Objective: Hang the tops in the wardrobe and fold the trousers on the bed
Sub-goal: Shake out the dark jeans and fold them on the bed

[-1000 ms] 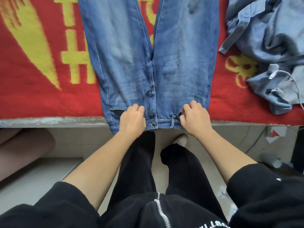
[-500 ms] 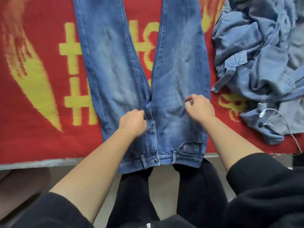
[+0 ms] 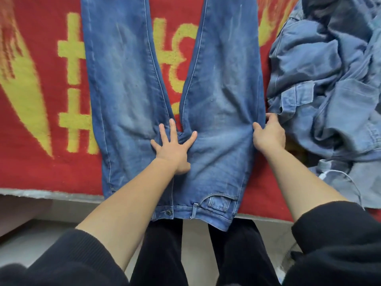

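A pair of blue jeans (image 3: 218, 104) lies flat on the bed's red and yellow blanket (image 3: 41, 112), legs running away from me and waistband hanging over the near edge. My left hand (image 3: 173, 147) rests palm down with fingers spread on the crotch seam. At the jeans' right outer seam, level with the crotch, my right hand (image 3: 268, 135) pinches the denim edge between thumb and fingers.
A crumpled heap of lighter blue clothes (image 3: 329, 96) sits on the bed just right of the jeans, touching my right hand's side. A thin white cord (image 3: 346, 178) trails off it near the bed edge. My black-trousered legs stand against the bed.
Both hands have moved up from the waistband to crotch level. The left hand has opened flat on the seam; the right has shifted out to the right seam and gripped it.
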The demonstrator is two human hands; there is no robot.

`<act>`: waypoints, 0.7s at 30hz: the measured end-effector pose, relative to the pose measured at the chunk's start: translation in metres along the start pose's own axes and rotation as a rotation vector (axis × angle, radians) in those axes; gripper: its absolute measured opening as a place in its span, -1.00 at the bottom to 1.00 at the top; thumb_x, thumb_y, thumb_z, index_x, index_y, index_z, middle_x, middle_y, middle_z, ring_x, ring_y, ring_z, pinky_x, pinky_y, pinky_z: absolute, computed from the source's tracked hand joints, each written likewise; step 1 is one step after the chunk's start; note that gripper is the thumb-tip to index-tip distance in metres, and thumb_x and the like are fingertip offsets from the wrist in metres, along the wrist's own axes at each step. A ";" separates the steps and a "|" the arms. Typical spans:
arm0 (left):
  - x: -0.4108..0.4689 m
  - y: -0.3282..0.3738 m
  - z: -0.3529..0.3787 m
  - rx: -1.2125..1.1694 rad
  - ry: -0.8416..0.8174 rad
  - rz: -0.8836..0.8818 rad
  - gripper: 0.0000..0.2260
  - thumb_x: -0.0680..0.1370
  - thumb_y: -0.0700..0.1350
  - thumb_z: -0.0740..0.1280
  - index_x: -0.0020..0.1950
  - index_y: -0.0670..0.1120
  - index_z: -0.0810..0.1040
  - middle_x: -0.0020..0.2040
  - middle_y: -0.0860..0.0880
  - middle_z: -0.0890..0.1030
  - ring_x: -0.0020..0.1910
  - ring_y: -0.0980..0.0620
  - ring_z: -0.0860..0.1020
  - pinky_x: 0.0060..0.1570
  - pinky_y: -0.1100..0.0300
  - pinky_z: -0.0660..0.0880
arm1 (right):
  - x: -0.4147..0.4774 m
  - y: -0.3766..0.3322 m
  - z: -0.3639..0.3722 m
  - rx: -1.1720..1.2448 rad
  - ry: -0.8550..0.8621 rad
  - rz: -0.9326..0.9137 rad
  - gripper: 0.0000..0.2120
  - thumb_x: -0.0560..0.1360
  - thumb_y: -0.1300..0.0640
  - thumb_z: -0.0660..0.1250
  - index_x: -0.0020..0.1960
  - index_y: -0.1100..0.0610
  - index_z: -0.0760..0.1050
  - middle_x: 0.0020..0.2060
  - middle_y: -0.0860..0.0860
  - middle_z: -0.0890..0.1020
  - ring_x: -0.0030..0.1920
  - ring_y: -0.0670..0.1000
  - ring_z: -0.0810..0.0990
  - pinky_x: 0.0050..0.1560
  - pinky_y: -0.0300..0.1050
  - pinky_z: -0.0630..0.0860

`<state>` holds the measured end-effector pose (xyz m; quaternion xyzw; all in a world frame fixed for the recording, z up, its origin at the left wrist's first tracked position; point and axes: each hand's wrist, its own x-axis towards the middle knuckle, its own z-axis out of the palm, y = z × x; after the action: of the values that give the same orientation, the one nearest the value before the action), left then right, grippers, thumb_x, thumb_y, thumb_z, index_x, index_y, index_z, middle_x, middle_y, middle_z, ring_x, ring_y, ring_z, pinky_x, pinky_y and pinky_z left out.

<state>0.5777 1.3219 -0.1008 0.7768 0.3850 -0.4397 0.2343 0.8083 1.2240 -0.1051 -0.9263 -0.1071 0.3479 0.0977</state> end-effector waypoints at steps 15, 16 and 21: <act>-0.045 -0.084 0.031 -1.279 0.660 -0.523 -0.78 0.52 -0.22 0.30 0.15 -0.14 0.59 0.02 -0.05 0.60 0.04 -0.04 0.56 0.12 0.17 0.40 | -0.104 -0.089 -0.045 0.568 -0.438 -0.466 -0.80 0.43 0.31 0.32 0.01 0.11 0.54 -0.24 0.05 0.63 -0.25 0.01 0.52 -0.33 -0.14 0.42; -0.050 -0.097 0.042 -1.319 0.528 -0.585 -0.76 0.53 -0.18 0.32 0.18 -0.14 0.57 0.03 -0.03 0.59 0.07 -0.05 0.55 0.13 0.16 0.41 | -0.116 -0.110 -0.034 0.559 -0.444 -0.501 -0.84 0.42 0.30 0.33 -0.01 0.17 0.50 -0.29 0.05 0.59 -0.29 0.01 0.49 -0.34 -0.13 0.40; -0.065 -0.151 0.068 -1.778 0.201 -0.506 -0.85 0.51 0.05 0.29 -0.09 -0.01 0.53 -0.20 -0.03 0.61 -0.23 0.06 0.53 -0.27 0.20 0.48 | -0.172 -0.226 0.065 0.531 -0.582 -0.547 -0.82 0.48 0.26 0.36 -0.02 0.06 0.42 -0.37 0.08 0.60 -0.40 0.03 0.59 -0.38 -0.12 0.53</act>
<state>0.4010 1.3383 -0.0824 0.2389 0.7571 0.0483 0.6062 0.6093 1.4017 0.0119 -0.6713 -0.2771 0.5696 0.3849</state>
